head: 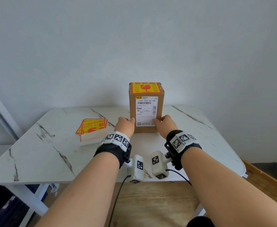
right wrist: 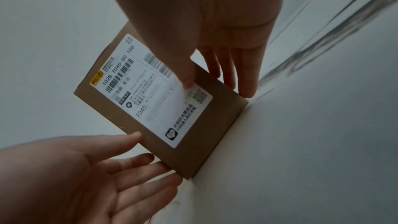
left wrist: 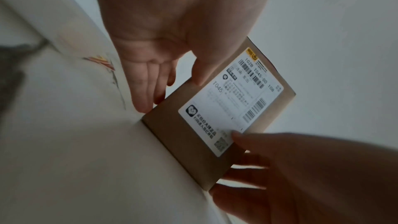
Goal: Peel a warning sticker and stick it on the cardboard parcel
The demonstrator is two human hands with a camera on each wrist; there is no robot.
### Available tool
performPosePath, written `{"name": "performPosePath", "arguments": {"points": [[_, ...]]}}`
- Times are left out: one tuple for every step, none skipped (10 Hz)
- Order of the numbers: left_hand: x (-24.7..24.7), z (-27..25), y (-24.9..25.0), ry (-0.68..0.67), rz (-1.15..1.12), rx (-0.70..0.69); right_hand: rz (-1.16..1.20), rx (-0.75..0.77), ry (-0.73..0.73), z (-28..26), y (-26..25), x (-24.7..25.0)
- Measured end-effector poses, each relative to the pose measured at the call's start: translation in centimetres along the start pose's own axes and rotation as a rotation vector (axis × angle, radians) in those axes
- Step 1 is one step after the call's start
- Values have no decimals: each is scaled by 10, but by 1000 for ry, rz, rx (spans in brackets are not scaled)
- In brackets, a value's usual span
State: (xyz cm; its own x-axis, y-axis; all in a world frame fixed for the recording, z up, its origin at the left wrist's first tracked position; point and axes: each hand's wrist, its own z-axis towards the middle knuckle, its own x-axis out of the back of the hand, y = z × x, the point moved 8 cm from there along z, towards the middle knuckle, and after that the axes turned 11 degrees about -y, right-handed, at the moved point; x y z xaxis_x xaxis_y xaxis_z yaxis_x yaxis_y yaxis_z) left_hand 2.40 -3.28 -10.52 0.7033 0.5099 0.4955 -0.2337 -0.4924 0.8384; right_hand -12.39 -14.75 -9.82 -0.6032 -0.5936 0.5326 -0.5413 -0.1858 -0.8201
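Head view shows the cardboard parcel [head: 146, 107] standing upright at the centre of the frame on the marble-patterned tabletop [head: 36, 153], a red and yellow warning sticker [head: 145, 87] already on its top face and a white shipping label [head: 146, 111] on the face toward the camera. Left hand [head: 126, 126] and right hand [head: 164, 124] flank the parcel's lower part. In the wrist views each thumb lies on the labelled face while the straight fingers [left wrist: 148, 94] of the left and fingers [right wrist: 247, 81] of the right lie along the side faces, so each grip is flat and released, steadying the box rather than curling round it. A stack of warning stickers [head: 91, 128] lies left of centre, just beside the left wrist.
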Motion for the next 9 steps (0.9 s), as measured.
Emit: {"name": "performPosePath", "arguments": {"points": [[-3,19,3,-4,-40,-2,9,-35,0,20,4,-2],[-6,33,9,-14,-22,-19,11,-27,-19,39,0,-5],[-10,43,15,-37,-16,-39,28,-3,-31,53,-7,-10],[-13,52,19,-55,3,-62,42,14,-39,62,-10,-13],[-13,50,21,-64,21,-54,39,18,-43,65,-10,-14],[-9,40,21,-29,60,-15,25,9,-24,60,-12,-10],[-5,28,24,-7,163,-29,-7,19,-4,49,-14,-5],[-8,8,26,-54,356,-91,-62,52,-2,27,-22,3],[-15,-7,20,-116,546,-106,-127,81,-23,6,-23,4]]}}
